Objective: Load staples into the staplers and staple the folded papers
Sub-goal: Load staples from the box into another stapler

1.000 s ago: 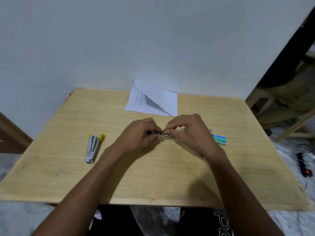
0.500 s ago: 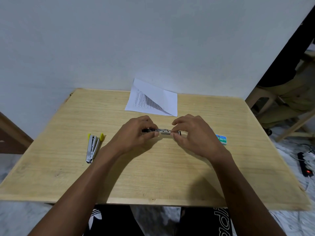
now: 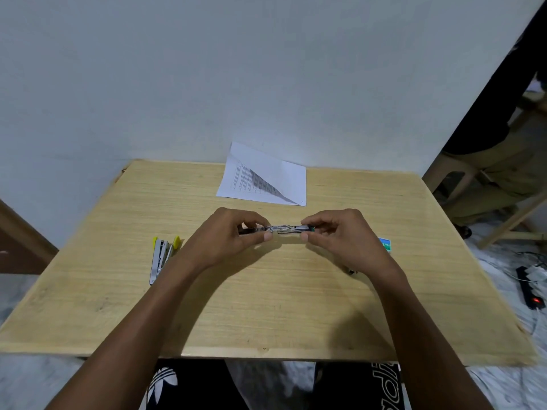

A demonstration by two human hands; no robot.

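Head view: stapler held; shorts show adidas trefoil.

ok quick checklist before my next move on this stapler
1. Grip: left hand and right hand each pinch one end of the stapler: ok.
2. Stapler opened out long between the hands: ok, as far as it shows.
3. Staple strip seated in its channel: cannot tell, too small.
4. Staple box close beside the right hand, partly hidden by it: ok.
5. Yellow stapler loaded: cannot tell; it lies on the table to the left, no hand on it.
6. Folded paper apart from the hands, at the table's far edge: ok.
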